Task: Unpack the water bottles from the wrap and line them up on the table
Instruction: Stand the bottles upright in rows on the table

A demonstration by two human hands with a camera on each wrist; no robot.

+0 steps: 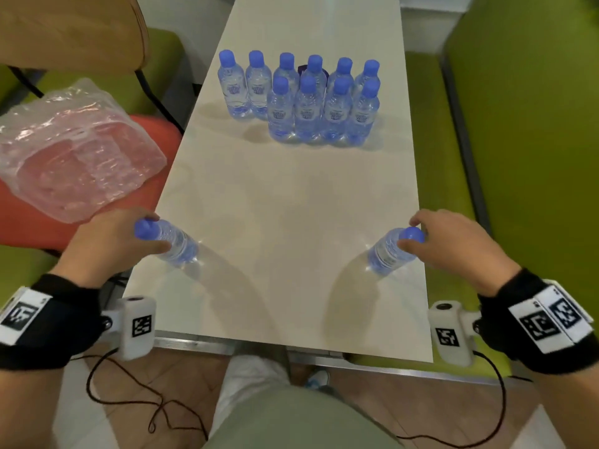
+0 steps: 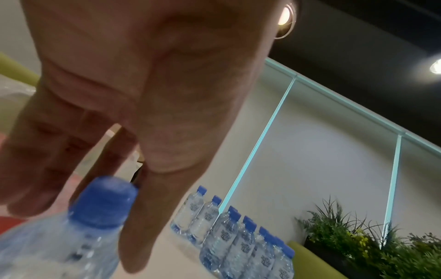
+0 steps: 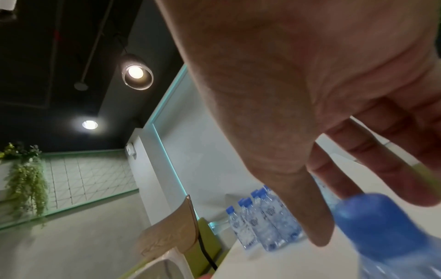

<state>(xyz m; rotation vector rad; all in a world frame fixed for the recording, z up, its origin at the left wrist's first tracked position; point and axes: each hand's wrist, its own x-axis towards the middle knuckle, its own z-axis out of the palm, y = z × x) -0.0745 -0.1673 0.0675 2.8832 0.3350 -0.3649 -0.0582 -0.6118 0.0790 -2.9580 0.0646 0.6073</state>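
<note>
Head view: left hand grips one bottle, right hand another, both near the table front edge; ten stand far back; wrap discarded left. Wrist views: fingers by cap; full, smooth, likely slippery; hold the neck.

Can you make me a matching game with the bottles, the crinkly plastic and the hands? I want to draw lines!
Things:
1. Clear plastic water bottle with blue cap on the near left
2. Clear plastic water bottle with blue cap on the near right
3. Crumpled clear plastic wrap
4. Group of ten blue-capped water bottles

Places:
A. Standing at the far end of the white table
B. Held by the right hand
C. Off the table, on the red seat
D. Held by the left hand

Pairs: 1-D, 2-B, 3-C, 4-A
</note>
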